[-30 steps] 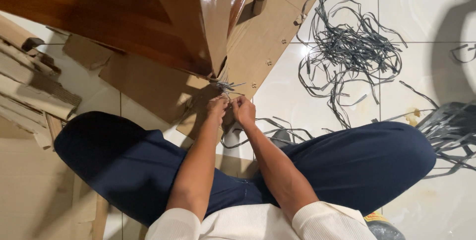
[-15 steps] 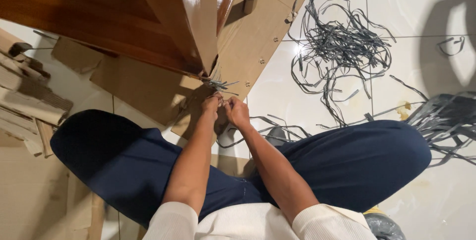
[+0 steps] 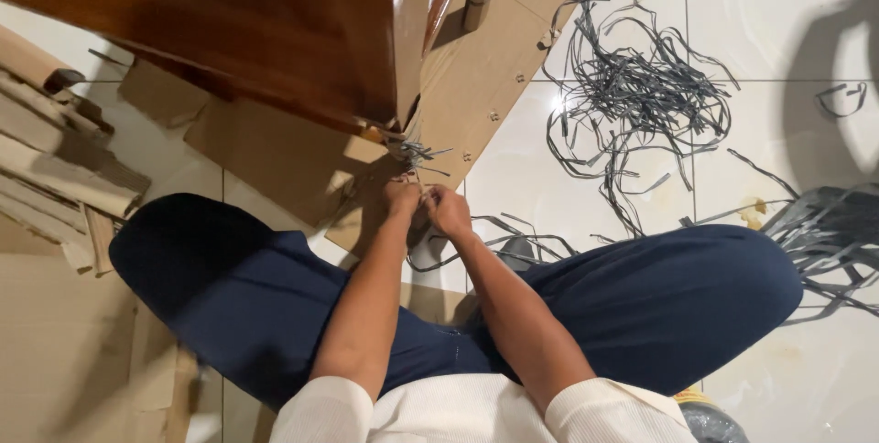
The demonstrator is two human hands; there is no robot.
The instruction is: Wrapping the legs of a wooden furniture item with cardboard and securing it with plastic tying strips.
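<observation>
Pinching grey strap ends (image 3: 419, 155) with both hands, fingertips pressed together on the strands right at the lower corner of the glossy wooden furniture piece (image 3: 275, 31). Left hand (image 3: 401, 198) curled tight, thumb and fingers closed on the strap just below the corner. Right hand (image 3: 449, 210) touching the left, fingers also closed; exact strand held by it hidden behind knuckles, cannot tell. Short strap ends fanned out above the fingers, sticking up and to the right, lying against the wood edge and the cardboard.

Flat brown cardboard sheet (image 3: 476, 77) under and behind the furniture corner, tilted, small round fasteners visible along one edge. Loose tangle of cut grey straps (image 3: 641, 100) on the white tiled floor (image 3: 778, 4), well apart from the hands, to the right. More strap pieces (image 3: 833, 232) bunched at the right edge, beside the right knee. Few strands (image 3: 513, 232) trailing on the tile just beside the right forearm.

Seated cross-legged, dark blue trousers (image 3: 659, 306), white ribbed sleeves at bottom. Stacked cardboard scraps (image 3: 55, 168) at the left edge, near the left knee. Dark plastic bag corner (image 3: 710, 420) at bottom right.
</observation>
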